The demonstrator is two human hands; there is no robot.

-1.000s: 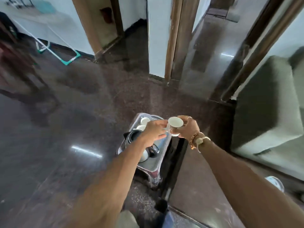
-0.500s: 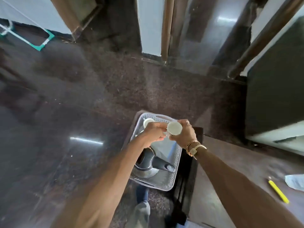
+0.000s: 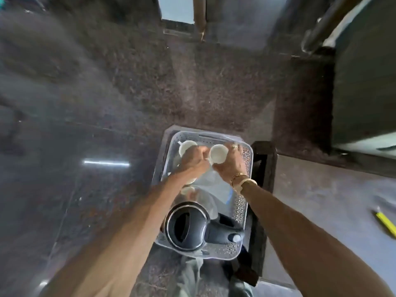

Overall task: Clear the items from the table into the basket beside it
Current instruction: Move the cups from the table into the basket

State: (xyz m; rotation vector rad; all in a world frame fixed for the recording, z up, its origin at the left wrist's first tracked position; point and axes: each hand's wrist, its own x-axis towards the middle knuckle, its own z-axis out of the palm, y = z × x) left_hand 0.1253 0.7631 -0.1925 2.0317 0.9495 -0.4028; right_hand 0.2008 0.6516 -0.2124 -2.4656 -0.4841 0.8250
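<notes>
Holds a white cup point(image 3: 218, 154) in the right grip point(image 3: 232, 166), fingers curled round its side, mouth up, above the far end of the basket point(image 3: 240, 209). Has the left grip point(image 3: 194, 162) curled just beside that cup, above the basket's far left part (hold unclear: the handle, or nothing). Shows a second white cup point(image 3: 186, 146) inside the basket at its far left corner, partly under the left grip. Shows a black-lidded kettle point(image 3: 186, 229) upright in the basket's near end, handle toward the basket's right wall. Right of the basket, a dark tabletop point(image 3: 321, 200); on it, well apart from the basket, a yellow pencil point(image 3: 384, 224). Wears a bracelet and watch point(image 3: 243, 180) on the right wrist, above the basket's right wall.
</notes>
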